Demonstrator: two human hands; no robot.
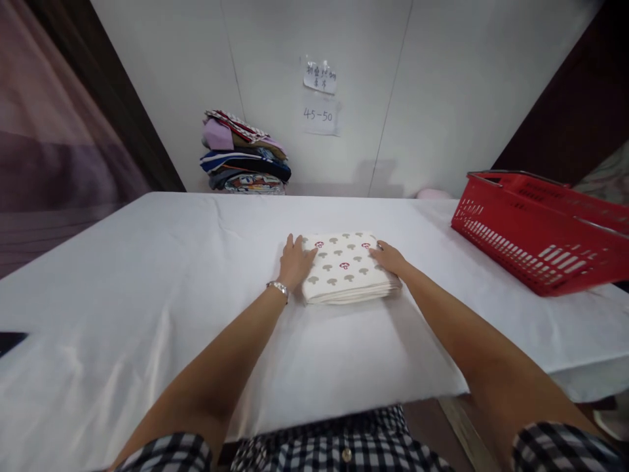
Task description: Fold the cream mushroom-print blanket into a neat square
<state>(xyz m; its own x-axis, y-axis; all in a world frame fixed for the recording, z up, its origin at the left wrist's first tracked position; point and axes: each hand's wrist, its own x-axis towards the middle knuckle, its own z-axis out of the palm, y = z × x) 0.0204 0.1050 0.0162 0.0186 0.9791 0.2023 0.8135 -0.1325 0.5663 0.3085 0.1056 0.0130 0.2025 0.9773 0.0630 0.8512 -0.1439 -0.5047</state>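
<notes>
On the table, a folded cloth lies centre, basket right, clothes pile behind.

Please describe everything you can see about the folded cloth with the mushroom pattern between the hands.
The folded cloth is cream-white, printed with grey mushrooms and a few dark red ones. It looks like soft woven fabric, folded into a flat rectangle of several layers whose edges show along the near side. It lies flat near the middle of the white table. The left hand rests on its left edge and the right hand on its right edge.
</notes>
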